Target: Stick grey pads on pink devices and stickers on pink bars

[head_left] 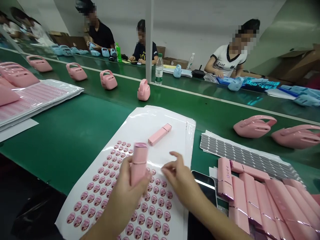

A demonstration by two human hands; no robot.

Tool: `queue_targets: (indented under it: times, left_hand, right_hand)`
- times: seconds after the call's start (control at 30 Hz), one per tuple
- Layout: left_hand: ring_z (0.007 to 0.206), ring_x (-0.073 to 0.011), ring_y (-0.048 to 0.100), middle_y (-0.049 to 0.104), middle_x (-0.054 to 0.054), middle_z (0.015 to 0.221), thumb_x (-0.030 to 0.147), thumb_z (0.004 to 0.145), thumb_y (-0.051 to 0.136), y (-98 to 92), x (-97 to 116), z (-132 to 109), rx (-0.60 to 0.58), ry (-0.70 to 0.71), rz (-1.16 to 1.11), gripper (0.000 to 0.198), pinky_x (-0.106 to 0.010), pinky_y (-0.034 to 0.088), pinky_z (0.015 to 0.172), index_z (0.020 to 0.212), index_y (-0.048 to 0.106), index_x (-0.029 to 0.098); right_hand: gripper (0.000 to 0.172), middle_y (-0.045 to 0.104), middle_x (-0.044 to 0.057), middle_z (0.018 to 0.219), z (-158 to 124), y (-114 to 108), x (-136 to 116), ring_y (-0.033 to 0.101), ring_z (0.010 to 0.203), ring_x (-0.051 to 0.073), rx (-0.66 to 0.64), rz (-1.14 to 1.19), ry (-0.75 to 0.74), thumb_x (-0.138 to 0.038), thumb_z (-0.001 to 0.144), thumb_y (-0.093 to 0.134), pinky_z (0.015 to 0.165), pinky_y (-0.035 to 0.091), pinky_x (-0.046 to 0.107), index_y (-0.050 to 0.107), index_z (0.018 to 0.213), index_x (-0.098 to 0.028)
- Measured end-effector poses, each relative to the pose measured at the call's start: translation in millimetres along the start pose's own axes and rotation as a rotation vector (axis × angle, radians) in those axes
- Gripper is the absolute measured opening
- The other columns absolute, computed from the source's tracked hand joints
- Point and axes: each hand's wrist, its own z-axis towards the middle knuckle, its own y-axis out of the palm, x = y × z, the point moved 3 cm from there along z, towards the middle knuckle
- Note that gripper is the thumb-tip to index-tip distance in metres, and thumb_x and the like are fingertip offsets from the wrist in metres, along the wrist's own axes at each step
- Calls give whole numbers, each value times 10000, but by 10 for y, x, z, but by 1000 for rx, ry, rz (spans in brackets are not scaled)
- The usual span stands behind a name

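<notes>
The left hand (128, 186) is closed around an upright, slab-shaped pink plastic case (139, 163), above a glossy white sheet of round pink stickers (140, 125). The right hand (179, 178), half open, is between 3 and 4 o'clock from the case; whether it grips anything cannot be determined. A second pink case (159, 134) lies at 1 o'clock.

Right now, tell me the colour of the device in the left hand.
The device is pink; the head view shows it best.

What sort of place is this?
Probably a factory assembly line: pink handled units spaced along a long green worktop, a sheet of round stickers, and people working on the far side.
</notes>
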Motion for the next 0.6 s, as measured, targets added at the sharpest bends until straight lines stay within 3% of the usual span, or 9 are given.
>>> queue_targets:
  times: [0.07, 0.17, 0.33, 0.43, 0.53, 0.6]
  left_hand:
    - [497, -144, 458, 498, 48, 523, 480, 799, 584, -63, -85, -43, 53, -88, -233, 382, -227, 416, 477, 1062, 435, 247]
    - [454, -129, 449, 540, 28, 538, 441, 786, 604, -71, -209, -109, 23, -134, -480, 328, -223, 403, 444, 974, 468, 209]
    - [433, -112, 485, 556, -20, 512, 532, 728, 650, -53, -386, -189, -41, -241, -640, 393, -200, 413, 432, 744, 562, 149]
    - [437, -126, 510, 582, -37, 542, 559, 705, 664, -40, -455, -199, -164, -252, -709, 419, -216, 433, 440, 750, 598, 148]
    - [391, -104, 471, 541, -47, 489, 597, 778, 538, 9, -504, -226, -341, -283, -792, 486, -181, 357, 390, 740, 623, 120]
    - [412, -102, 481, 546, -60, 518, 582, 832, 435, 44, -522, -257, -400, -318, -830, 516, -185, 357, 413, 742, 619, 108]
  right_hand:
    - [464, 634, 72, 920, 92, 222, 67, 589, 865, 248, 1, -210, -96, -115, 816, 518, 785, 477, 434, 318, 1227, -193]
    - [428, 632, 95, 948, 84, 386, 71, 583, 915, 267, 26, -327, -210, -35, 816, 437, 808, 464, 462, 322, 1199, -190]
    - [332, 625, 84, 934, 130, 320, 8, 569, 850, 257, -55, -248, -60, -45, 805, 469, 737, 460, 423, 351, 1078, -192]
    - [303, 623, 23, 855, 223, 280, -13, 560, 686, 188, -119, -181, -30, -76, 787, 522, 599, 457, 322, 345, 989, -216]
    - [297, 615, -21, 806, 277, 251, 5, 509, 554, 128, -150, -46, 37, -112, 794, 533, 479, 408, 246, 314, 951, -238]
    - [305, 616, -28, 783, 275, 184, -4, 497, 555, 123, -145, 115, 93, -145, 790, 557, 479, 394, 242, 307, 935, -243]
